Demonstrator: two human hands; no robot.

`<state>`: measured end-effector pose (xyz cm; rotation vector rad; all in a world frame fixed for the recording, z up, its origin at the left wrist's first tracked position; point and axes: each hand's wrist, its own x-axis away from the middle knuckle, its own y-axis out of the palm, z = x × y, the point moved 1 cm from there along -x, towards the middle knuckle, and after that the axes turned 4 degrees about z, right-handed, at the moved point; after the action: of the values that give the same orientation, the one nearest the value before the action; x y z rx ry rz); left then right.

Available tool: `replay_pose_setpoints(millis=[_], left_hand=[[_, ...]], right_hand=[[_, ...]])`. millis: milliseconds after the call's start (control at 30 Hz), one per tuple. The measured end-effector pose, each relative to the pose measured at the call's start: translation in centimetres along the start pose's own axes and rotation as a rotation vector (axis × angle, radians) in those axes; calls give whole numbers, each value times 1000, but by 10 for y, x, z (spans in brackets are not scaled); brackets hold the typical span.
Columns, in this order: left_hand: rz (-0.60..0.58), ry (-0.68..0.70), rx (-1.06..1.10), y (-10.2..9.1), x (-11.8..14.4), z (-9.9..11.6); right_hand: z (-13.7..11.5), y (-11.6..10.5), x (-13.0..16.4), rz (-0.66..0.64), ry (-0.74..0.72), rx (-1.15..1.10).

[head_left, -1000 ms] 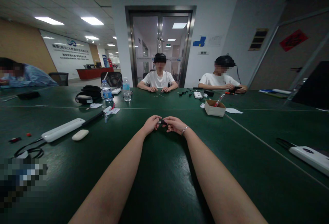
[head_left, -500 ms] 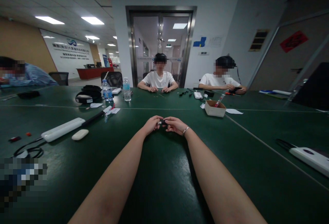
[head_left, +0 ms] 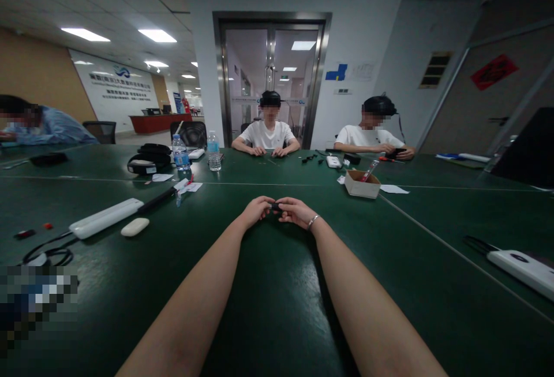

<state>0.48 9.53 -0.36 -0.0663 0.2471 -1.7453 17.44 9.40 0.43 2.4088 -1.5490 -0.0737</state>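
Both my arms reach out over the green table (head_left: 268, 284). Between my two hands is a small black object (head_left: 275, 206) with a silvery end on its left; its kind is too small to make out. My left hand (head_left: 256, 211) pinches the silvery end with thumb and fingertips. My right hand (head_left: 296, 212), with a bracelet (head_left: 312, 221) at the wrist, is closed around the black end. The fingers of both hands nearly meet and cover much of the object.
To the left lie a long white device (head_left: 107, 218) with a black cable and a white oval case (head_left: 135, 227). Two water bottles (head_left: 213, 150) stand farther back. A small open box (head_left: 362, 185) is at right, beyond it co-workers (head_left: 270, 134). Another white device (head_left: 521, 267) lies far right.
Less of the silvery part shows between my hands now, and the black end sits closer to my left fingertips. My arms have hardly moved.
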Motion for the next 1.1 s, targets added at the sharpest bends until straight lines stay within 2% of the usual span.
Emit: replay_pose_setpoints(millis=[300, 433, 567, 700, 767, 800, 900, 967, 1000, 1100], left_hand=[[19, -26, -21, 2, 4, 8], [32, 9, -14, 2, 5, 8], [143, 61, -6, 0, 4, 0], [143, 131, -152, 2, 4, -2], [156, 136, -236, 2, 4, -1], [172, 121, -255, 0, 4, 0], [185, 18, -209, -13, 11, 0], [137, -75, -126, -30, 25, 1], [98, -126, -75, -40, 36, 2], [-20, -277, 36, -76, 85, 15]], right_hand=[[1, 0, 0, 4, 3, 12], [3, 1, -5, 15, -37, 129], [9, 11, -11, 131, -139, 546], [8, 31, -9, 300, -366, 1093], [2, 38, -5, 273, -420, 1250], [-3, 38, -1, 222, -385, 1277], [-32, 24, 20, -18, -73, 1168], [-59, 3, 49, -91, 87, 1033], [-73, -10, 68, -49, 95, 1017], [-103, -58, 143, 242, 70, 1117]])
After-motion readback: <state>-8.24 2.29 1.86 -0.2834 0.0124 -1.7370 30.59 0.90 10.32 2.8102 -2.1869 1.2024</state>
